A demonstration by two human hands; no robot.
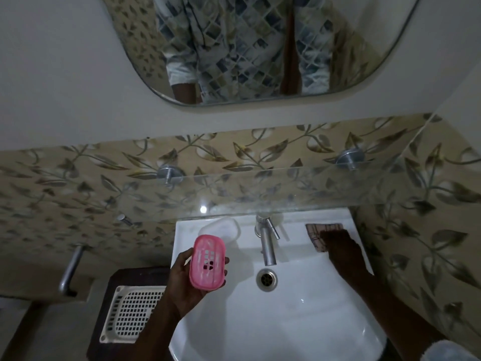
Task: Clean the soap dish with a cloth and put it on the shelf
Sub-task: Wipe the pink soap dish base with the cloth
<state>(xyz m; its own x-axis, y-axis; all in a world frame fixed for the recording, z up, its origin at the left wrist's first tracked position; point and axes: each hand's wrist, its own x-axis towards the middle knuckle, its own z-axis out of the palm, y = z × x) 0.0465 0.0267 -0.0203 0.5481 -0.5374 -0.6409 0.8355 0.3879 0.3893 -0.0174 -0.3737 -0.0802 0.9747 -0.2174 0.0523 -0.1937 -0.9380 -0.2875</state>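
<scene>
My left hand (182,280) grips a pink slotted soap dish (207,261) over the left side of the white sink (299,308), its inside facing me. My right hand (341,247) reaches to the back right corner of the sink and lies on a checked cloth (318,231); I cannot tell whether its fingers grip the cloth. A glass shelf (260,188) on two metal brackets runs along the tiled wall above the sink.
A metal tap (266,243) stands at the sink's back centre above the drain (266,279). A white plastic lid or tray (223,227) lies at the sink's back left. A white perforated basket (130,311) sits on a dark stand to the left. A mirror (260,48) hangs above.
</scene>
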